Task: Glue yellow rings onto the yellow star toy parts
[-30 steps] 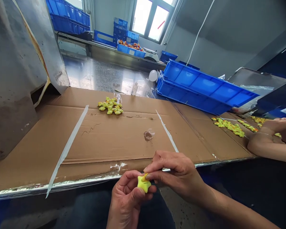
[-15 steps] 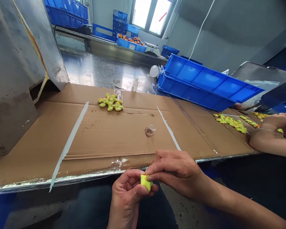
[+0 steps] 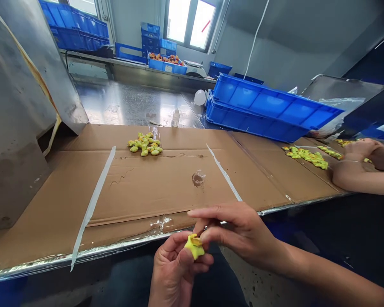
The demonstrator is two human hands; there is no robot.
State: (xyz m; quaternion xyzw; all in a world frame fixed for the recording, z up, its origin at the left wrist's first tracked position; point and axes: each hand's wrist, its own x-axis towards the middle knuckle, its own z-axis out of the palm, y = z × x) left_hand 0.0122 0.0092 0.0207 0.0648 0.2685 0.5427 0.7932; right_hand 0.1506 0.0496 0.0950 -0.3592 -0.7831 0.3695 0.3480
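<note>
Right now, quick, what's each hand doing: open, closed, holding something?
Left hand: closed, holding the yellow toy.
Right hand: fingertips pinch the toy's top, index finger straight.

The toy [image 3: 194,248] is half covered by fingers of the left hand [image 3: 174,273] closed around it, so its shape is unclear. That hand's wrist is cut off at the near edge. The thumb of the right hand [image 3: 243,234] is hidden, so its grip on the toy cannot be told. The pile [image 3: 145,144] far on the tabletop [image 3: 153,183] and the far bin [image 3: 166,68] contents are too small to make out. A co-worker's arm [image 3: 355,181] runs off the right edge.
</note>
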